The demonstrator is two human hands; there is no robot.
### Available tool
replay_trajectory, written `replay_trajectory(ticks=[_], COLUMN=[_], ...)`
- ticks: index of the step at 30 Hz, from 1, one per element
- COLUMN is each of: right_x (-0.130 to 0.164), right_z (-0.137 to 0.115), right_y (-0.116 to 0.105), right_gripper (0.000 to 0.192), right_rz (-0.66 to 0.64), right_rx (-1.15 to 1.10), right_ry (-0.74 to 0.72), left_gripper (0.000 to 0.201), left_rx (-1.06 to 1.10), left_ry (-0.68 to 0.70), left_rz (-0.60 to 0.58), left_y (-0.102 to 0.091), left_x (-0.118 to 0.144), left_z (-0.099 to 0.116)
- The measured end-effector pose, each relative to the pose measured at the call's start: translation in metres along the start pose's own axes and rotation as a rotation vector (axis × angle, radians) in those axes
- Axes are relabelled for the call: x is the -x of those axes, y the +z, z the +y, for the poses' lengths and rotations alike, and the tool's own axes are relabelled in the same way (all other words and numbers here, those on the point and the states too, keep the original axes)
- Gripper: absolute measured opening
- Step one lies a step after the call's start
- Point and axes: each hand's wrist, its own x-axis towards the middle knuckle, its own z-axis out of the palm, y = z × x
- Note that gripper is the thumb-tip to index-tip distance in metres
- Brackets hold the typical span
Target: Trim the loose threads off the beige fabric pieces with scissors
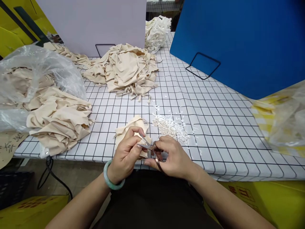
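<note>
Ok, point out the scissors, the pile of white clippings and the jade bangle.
scissors (149,147): head view, on the blades between the two hands.
pile of white clippings (170,126): head view, middle of the heap.
jade bangle (106,176): head view, outer edge at the left wrist.

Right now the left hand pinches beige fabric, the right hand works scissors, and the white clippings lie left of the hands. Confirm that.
Not quite. The head view shows the clippings right of the fabric, above the right hand. The rest stands: the left hand pinches fabric, the right works scissors.
</note>
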Motion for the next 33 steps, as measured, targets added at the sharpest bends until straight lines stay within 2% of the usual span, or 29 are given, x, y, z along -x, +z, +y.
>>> replay_trajectory(ticks=[12,19,23,29,31,33], right_x=[0.0,0.008,0.024,0.048,0.054,0.058], right_z=[0.003,0.009,0.019,0.035,0.043,0.048], right_y=[0.002,0.002,0.001,-0.004,-0.014,-0.031], right_gripper=[0.056,0.057,0.057,0.061,0.059,0.051], right_rz=[-0.017,0.043,0.087,0.153,0.157,0.18], right_rx=[-0.001,0.042,0.064,0.005,-0.038,-0.012], right_ry=[0.024,0.059,0.146,0.35,0.477,0.595], left_gripper=[0.034,0.031,0.031,0.03,0.032,0.036], left_rx=[-0.052,-0.039,-0.038,-0.041,-0.074,-0.158], left_ry=[0.042,0.033,0.012,-0.001,-0.014,-0.025], left_rz=[-0.012,-0.06,-0.156,-0.303,-0.333,-0.363], left_y=[0.002,0.006,0.016,0.046,0.046,0.032], left_x=[-0.001,-0.003,-0.011,-0.032,-0.037,-0.039], left_z=[0.0,-0.002,-0.004,-0.012,-0.01,-0.005])
